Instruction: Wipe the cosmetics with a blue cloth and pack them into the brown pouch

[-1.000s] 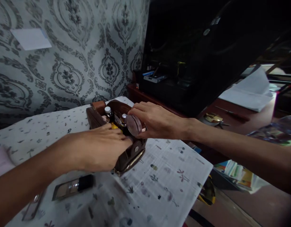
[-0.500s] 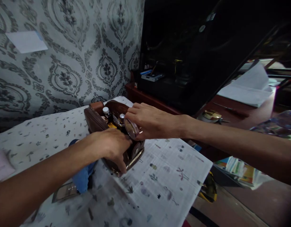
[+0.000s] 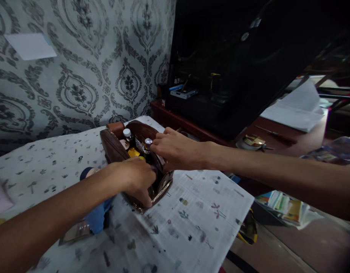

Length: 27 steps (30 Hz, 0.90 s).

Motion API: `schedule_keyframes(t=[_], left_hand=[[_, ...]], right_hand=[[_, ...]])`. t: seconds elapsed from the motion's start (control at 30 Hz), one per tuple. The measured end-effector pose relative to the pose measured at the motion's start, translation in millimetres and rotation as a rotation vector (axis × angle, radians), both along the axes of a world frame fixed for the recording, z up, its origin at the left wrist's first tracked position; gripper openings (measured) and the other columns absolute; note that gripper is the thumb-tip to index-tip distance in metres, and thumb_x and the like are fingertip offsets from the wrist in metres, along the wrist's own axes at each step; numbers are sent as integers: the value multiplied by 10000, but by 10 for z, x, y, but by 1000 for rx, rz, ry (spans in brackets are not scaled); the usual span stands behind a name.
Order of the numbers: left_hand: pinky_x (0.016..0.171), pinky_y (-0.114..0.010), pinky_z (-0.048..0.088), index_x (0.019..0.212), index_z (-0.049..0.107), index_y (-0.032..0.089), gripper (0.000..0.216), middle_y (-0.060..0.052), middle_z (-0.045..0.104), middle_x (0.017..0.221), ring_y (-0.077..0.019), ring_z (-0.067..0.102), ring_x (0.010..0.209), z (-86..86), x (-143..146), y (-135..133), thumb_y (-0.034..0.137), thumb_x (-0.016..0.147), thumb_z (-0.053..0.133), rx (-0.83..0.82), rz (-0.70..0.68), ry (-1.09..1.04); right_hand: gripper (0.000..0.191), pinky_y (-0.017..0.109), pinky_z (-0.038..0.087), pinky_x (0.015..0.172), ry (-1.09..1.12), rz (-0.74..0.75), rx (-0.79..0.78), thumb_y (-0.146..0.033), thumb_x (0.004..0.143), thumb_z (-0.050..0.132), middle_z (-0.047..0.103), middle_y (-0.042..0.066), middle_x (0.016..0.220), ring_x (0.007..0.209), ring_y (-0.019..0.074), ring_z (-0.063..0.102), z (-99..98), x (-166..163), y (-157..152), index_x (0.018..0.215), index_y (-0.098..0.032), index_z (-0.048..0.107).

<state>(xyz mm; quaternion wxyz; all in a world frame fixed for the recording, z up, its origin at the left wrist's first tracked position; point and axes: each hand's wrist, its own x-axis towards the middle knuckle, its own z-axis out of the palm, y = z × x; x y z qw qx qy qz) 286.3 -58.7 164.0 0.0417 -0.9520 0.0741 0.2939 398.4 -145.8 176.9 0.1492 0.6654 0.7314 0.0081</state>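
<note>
A brown zip pouch (image 3: 114, 146) stands open on the patterned table cover (image 3: 192, 223). Small bottles show inside it, one with a white cap (image 3: 126, 133) and one with a silver cap (image 3: 148, 142). My left hand (image 3: 136, 182) grips the pouch's near edge, fingers curled over it. My right hand (image 3: 175, 151) reaches into the pouch from the right, fingers closed on a round compact that is mostly sunk inside and hidden.
A blue object (image 3: 96, 216) and a flat dark palette (image 3: 74, 232) lie under my left forearm. A large black screen (image 3: 243, 64) stands on a wooden unit (image 3: 266, 127) to the right. Papers (image 3: 297, 110) and books (image 3: 286, 208) lie beyond the table's edge.
My right hand has lowered the round compact from above the pouch's rim down into it. My left hand has shifted slightly and keeps hold of the near edge.
</note>
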Motion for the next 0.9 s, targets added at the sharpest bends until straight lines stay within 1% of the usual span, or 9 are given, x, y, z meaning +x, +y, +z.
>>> schedule_keyframes(t=[0.07,0.2,0.33,0.53,0.63,0.7,0.8,0.83,0.9], left_hand=[[727,-364,510,951,768,135,414,-145,768,950,-282,696,810,-10,-6,11,483,739,695,-1,-8,-8],[692,-369,504,862,771,148,351,-126,759,836,-273,683,734,-31,-23,29,465,735,693,-32,5,-23],[668,-377,499,833,763,144,319,-119,743,771,-277,671,694,-20,-43,15,438,729,700,-44,23,-33],[699,-374,513,869,759,137,333,-129,750,791,-283,691,739,-2,-63,7,432,743,671,-23,23,-17],[710,-391,523,900,760,129,350,-138,754,808,-301,702,756,-17,-75,19,427,741,667,-36,20,-31],[706,-394,527,897,761,130,353,-138,753,804,-304,703,750,-21,-80,20,429,731,673,-41,23,-38],[679,-373,524,848,762,135,319,-133,753,798,-285,696,725,-14,-81,4,416,723,678,-35,36,-35],[668,-364,520,832,761,138,306,-130,755,797,-276,692,716,-10,-81,-2,412,723,678,-32,39,-33],[655,-358,513,820,762,142,300,-128,758,795,-268,686,703,-6,-82,-11,413,728,672,-25,39,-37]], right_hand=[[295,359,296,826,-1,-23,-27,-291,819,741,702,113,1059,1064,265,570,-27,4,15,1053,-120,687],[341,361,283,820,-1,-62,-65,-304,806,753,700,111,1106,1092,270,579,-57,7,35,1096,-136,690],[284,379,278,828,-5,-89,-65,-258,855,680,719,112,1087,1077,275,610,-66,-26,50,1109,-132,687],[243,413,279,860,-48,-99,-77,-146,898,586,717,145,1158,1130,300,604,-70,-106,71,1110,-134,704],[242,422,277,879,-60,-101,-82,-125,892,585,722,141,1151,1133,299,606,-56,-125,81,1098,-136,711],[241,425,273,887,-72,-104,-104,-144,876,617,725,139,1140,1135,302,605,-60,-121,90,1098,-132,710],[278,429,267,880,-75,-94,-99,-254,857,676,727,145,1116,1119,317,601,-110,-93,108,1102,-127,707],[293,429,264,877,-75,-91,-83,-283,856,680,729,146,1103,1112,321,600,-134,-83,114,1102,-127,707],[266,425,259,868,-77,-101,-54,-287,873,656,735,144,1069,1096,319,601,-175,-73,122,1080,-131,714]])
